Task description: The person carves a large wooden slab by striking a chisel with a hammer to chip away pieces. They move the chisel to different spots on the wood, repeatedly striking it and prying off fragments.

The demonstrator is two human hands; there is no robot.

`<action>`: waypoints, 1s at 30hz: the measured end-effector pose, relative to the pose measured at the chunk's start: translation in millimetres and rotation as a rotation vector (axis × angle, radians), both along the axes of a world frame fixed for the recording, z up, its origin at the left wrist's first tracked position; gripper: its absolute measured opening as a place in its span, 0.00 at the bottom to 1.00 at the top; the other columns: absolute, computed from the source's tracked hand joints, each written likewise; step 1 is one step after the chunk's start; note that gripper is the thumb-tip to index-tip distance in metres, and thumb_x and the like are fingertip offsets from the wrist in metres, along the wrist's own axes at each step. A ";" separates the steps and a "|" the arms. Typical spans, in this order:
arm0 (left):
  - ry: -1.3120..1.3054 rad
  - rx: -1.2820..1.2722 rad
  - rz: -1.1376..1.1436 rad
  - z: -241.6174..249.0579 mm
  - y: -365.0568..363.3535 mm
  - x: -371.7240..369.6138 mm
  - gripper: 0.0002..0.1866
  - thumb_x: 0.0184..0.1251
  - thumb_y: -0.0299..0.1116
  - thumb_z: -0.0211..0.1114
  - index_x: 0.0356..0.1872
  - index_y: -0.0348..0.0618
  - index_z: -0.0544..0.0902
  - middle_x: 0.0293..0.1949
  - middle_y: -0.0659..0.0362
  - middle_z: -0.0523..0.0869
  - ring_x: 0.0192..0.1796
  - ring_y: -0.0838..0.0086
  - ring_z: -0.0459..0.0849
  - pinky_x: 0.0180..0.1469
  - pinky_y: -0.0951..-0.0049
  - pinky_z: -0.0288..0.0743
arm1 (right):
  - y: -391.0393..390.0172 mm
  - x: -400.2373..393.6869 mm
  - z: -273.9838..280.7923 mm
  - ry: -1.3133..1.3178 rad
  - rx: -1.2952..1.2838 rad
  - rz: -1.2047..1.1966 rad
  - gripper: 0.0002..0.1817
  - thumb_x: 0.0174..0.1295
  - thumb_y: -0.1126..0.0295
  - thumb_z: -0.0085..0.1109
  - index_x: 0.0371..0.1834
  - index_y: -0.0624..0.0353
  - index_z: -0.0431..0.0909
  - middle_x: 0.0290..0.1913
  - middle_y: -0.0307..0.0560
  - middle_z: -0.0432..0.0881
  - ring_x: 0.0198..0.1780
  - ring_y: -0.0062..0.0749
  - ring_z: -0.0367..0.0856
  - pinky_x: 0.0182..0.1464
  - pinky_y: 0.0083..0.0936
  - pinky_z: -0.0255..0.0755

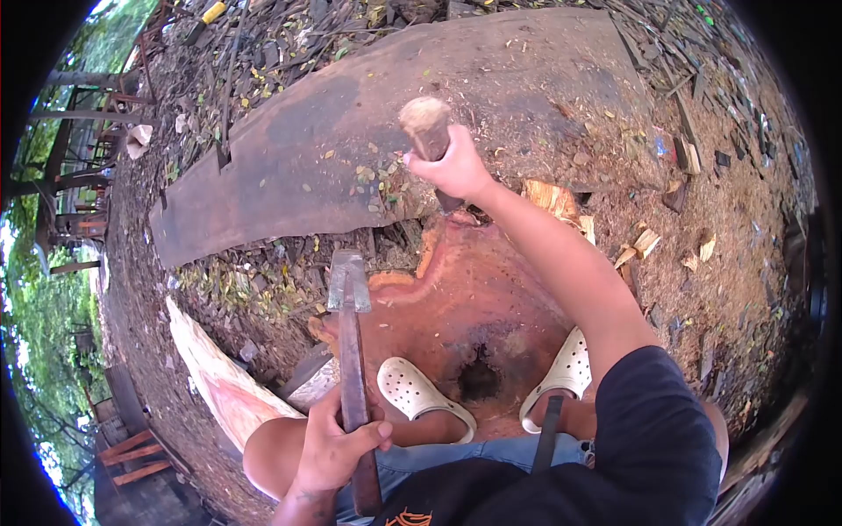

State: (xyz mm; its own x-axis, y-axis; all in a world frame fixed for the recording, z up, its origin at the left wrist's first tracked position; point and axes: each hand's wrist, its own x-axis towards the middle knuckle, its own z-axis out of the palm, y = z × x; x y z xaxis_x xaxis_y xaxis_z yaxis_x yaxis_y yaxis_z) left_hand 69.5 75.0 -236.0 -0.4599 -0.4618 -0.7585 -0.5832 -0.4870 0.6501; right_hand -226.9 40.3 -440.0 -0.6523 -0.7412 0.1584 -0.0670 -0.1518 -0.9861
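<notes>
My left hand (338,443) is wrapped round the dark wooden handle of an axe-like tool (349,294), its broad metal head pointing away from me. Farther forward, my right hand (452,167) grips a short piece of wood (424,121) with a pale, rough top end and dark sides. The lower end of that piece comes down at the far edge of a large reddish wood stump (491,289). A dark hole (479,377) shows in the stump's near part, between my white clogs (417,394).
Beyond the stump lies a long brown sheet (351,131) scattered with leaves and chips. Split wood chunks (553,200) lie to the right of my right hand. A long pale split log (219,368) is at the left. Chips and debris cover the ground around.
</notes>
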 end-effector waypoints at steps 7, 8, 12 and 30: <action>-0.002 0.028 -0.002 0.1 0.4 -6.9 0.17 0.52 0.26 0.67 0.40 0.32 0.71 0.27 0.57 0.77 0.25 0.76 0.78 0.28 0.78 0.74 | -1.6 14.7 2.4 0.062 0.017 0.149 0.14 0.46 0.68 0.66 0.34 0.64 0.79 0.26 0.38 0.79 0.29 0.18 0.73 0.37 0.22 0.71; 0.011 0.015 0.004 -1.7 0.6 -6.4 0.17 0.51 0.25 0.67 0.39 0.32 0.71 0.25 0.56 0.77 0.23 0.75 0.78 0.26 0.77 0.74 | 2.3 13.6 7.3 0.057 0.012 0.134 0.14 0.46 0.68 0.66 0.35 0.64 0.79 0.26 0.38 0.79 0.29 0.18 0.73 0.37 0.22 0.70; 0.034 -0.023 0.011 -3.3 3.7 -8.3 0.16 0.49 0.23 0.66 0.38 0.31 0.70 0.22 0.56 0.76 0.19 0.74 0.76 0.22 0.76 0.73 | -0.7 8.0 -1.2 0.014 0.008 0.205 0.13 0.46 0.69 0.66 0.33 0.64 0.79 0.25 0.37 0.78 0.28 0.17 0.72 0.36 0.22 0.70; -0.099 -0.624 -0.031 52.2 -18.0 -12.0 0.23 0.50 0.26 0.69 0.48 0.32 0.71 0.24 0.61 0.78 0.23 0.79 0.76 0.24 0.78 0.71 | 0.4 12.4 4.5 0.040 0.011 0.153 0.12 0.42 0.69 0.65 0.28 0.67 0.79 0.23 0.48 0.81 0.27 0.19 0.76 0.34 0.25 0.73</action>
State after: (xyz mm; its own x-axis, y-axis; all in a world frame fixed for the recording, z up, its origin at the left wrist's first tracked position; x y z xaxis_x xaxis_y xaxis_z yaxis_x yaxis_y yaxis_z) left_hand 57.5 57.0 -183.8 -0.4218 -0.8183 -0.3905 -0.6631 -0.0154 0.7484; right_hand -214.5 40.7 -435.5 -0.5246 -0.8335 0.1733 -0.0833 -0.1524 -0.9848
